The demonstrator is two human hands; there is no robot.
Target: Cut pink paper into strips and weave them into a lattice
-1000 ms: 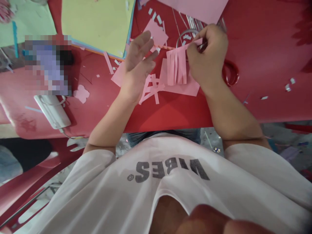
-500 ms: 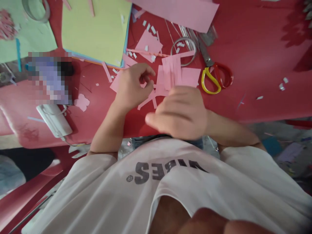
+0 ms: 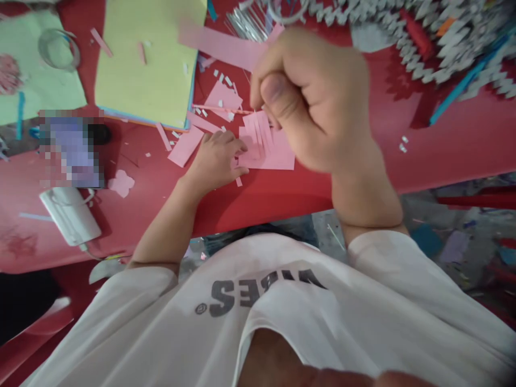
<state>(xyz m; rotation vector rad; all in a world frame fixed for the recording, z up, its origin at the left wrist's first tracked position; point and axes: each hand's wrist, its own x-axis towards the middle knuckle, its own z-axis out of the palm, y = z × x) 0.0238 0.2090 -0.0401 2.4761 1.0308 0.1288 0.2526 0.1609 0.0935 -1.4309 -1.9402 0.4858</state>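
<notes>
Fringed pink paper is lying on the red table, with the left hand pressing down low and nearly flat, its fingertips touching the paper's left edge. Above the paper, the right hand is hovering in a tight, blurred fist, and I can't tell whether it's gripping anything. Compared with a moment ago, that right hand is clenched rather than spread, the left is lying flatter, and the yellow-handled scissors are out of sight, while a heap of zigzag paper strips is showing beyond the paper. Below the paper, the white T-shirt is reading "VIBES" upside down, with its middle letters creased and hard to make out.
</notes>
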